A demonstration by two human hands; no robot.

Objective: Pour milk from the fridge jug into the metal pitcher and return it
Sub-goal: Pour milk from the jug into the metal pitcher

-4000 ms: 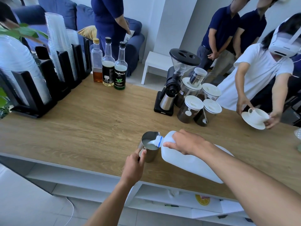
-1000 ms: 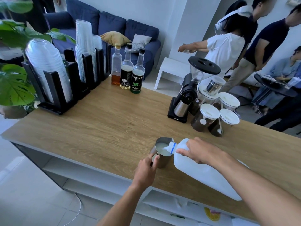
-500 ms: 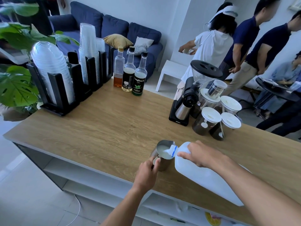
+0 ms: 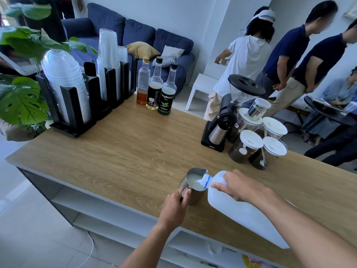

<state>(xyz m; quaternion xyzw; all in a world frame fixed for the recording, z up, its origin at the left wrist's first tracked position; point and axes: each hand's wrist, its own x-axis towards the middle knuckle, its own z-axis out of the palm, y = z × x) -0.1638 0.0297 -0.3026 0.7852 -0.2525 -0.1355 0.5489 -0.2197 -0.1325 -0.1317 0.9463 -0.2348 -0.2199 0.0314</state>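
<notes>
A white plastic milk jug lies tilted over the front of the wooden counter, its blue-ringed spout over the rim of the metal pitcher. Milk fills much of the pitcher. My right hand grips the jug near its neck. My left hand holds the pitcher by its handle at the near side. The pitcher stands upright on the counter.
A black coffee grinder and several white-lidded jars stand at the right back. Three syrup bottles and a black rack of plastic cups and lids sit at the left back. Several people stand behind the counter.
The milk level in the pitcher has risen since four seconds ago. Both hands keep their holds. The view has shifted, and the person in white has turned away from the counter.
</notes>
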